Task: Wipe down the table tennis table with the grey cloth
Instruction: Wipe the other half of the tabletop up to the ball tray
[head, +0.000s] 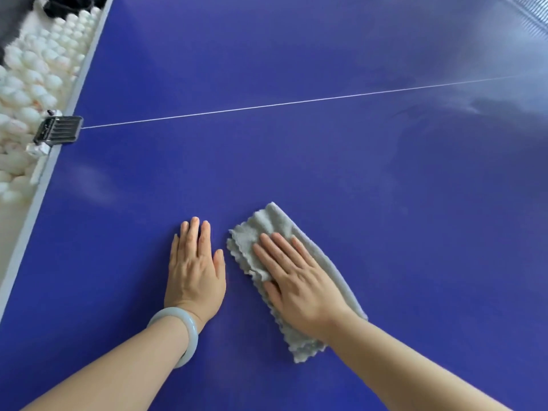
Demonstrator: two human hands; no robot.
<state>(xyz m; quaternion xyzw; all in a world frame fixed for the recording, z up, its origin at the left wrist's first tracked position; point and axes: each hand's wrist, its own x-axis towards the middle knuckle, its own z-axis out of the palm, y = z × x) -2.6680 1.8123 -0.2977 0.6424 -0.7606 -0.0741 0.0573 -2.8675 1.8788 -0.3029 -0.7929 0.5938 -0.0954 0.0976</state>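
The blue table tennis table (355, 173) fills the view, with a thin white line running across it. A folded grey cloth (264, 229) with scalloped edges lies on the table near me, slanting from upper left to lower right. My right hand (299, 280) lies flat on the cloth with straight fingers, pressing it to the surface. My left hand (194, 268) rests flat on the bare table just left of the cloth, apart from it, with a pale bangle on the wrist.
The table's grey side edge (47, 176) runs diagonally at the left. A black clamp (59, 130) sits on that edge where the white line ends. Beyond the edge lie several white balls (26, 84). The net (530, 13) shows at the top right corner.
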